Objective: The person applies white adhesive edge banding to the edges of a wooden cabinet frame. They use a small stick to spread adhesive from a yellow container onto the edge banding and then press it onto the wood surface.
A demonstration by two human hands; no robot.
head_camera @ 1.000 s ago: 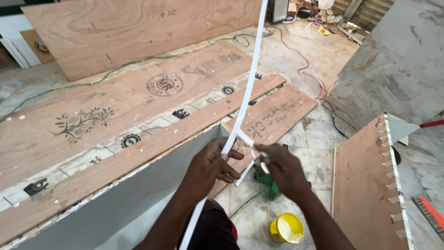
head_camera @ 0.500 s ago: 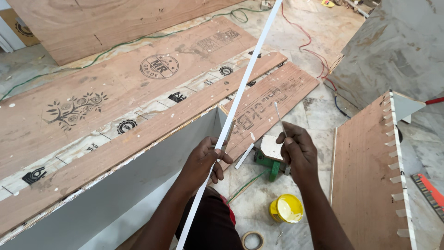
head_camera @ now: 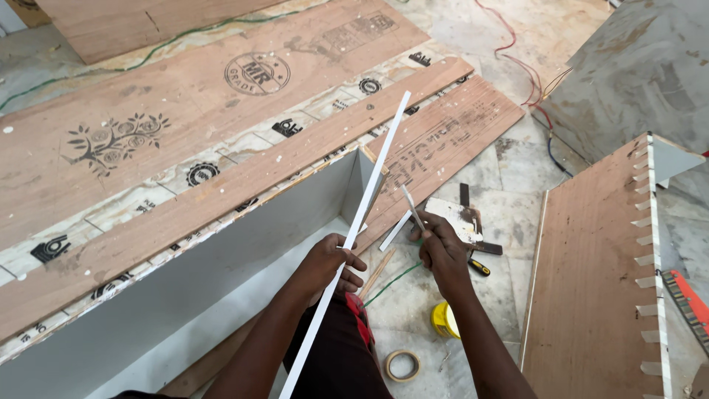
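My left hand (head_camera: 330, 263) grips a long thin white strip (head_camera: 369, 193) that slants from bottom centre up toward the upper right, its top end over the plywood boards. My right hand (head_camera: 441, 249) is closed on a short, narrow white piece (head_camera: 411, 206) pointing up and left, close beside the long strip. Both hands hover over the end of a long white box-like panel (head_camera: 221, 273). A second short white offcut (head_camera: 394, 231) lies just left of my right hand.
Stamped plywood boards (head_camera: 221, 125) cover the floor at left and top. An upright plywood panel with a notched white edge (head_camera: 605, 273) stands at right. On the floor lie a tape roll (head_camera: 402, 365), a yellow tin (head_camera: 443, 319), a square tool (head_camera: 465, 218), red cables (head_camera: 528, 74) and a saw (head_camera: 687, 299).
The view has tilted down and the long strip has lowered, its top end now in sight. My hands have moved apart; the right one now holds a short white piece away from the strip.
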